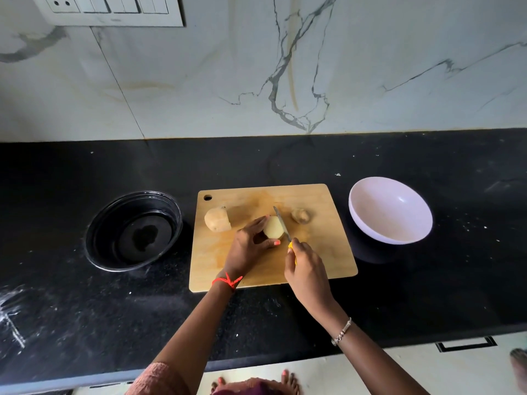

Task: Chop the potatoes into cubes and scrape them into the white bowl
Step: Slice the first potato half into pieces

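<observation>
The left grip (248,248) curls round a potato half (273,228) on the cutting board (322,252). Just right of it, the right grip (307,270) clasps a knife (281,221), blade against that potato. Farther right sits the white bowl (390,210).

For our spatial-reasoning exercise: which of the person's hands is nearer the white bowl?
Right. The right hand, gripping the knife, is left of the white bowl; the left hand, holding the cut potato, lies farther left across the cutting board.
</observation>
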